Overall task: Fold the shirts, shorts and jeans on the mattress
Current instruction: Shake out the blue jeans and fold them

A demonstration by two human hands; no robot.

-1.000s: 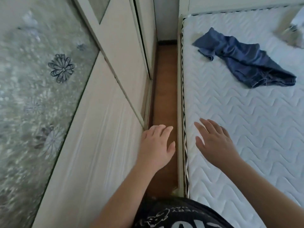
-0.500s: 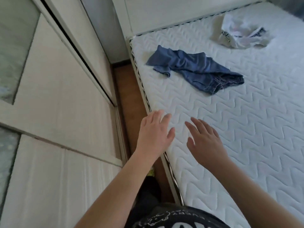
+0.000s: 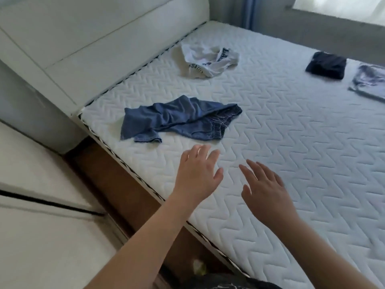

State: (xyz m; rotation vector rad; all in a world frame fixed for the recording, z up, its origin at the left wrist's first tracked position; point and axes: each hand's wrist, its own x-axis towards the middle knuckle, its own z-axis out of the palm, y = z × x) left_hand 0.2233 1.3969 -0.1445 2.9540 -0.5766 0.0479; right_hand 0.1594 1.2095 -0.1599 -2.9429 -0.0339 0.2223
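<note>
Head view crops a pale folded garment (image 3: 368,83) at the mattress (image 3: 291,142) edge

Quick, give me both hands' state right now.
Left hand: open, fingers spread, holding nothing, just short of the blue shorts.
Right hand: open, fingers spread, holding nothing, over the mattress.

Left hand (image 3: 198,174) and right hand (image 3: 265,187) reach forward, fingers straight.

Home bedroom: quilted mattress (image 3: 291,142), white headboard (image 3: 100,44), wardrobe doors (image 3: 41,205), window (image 3: 341,9).
</note>
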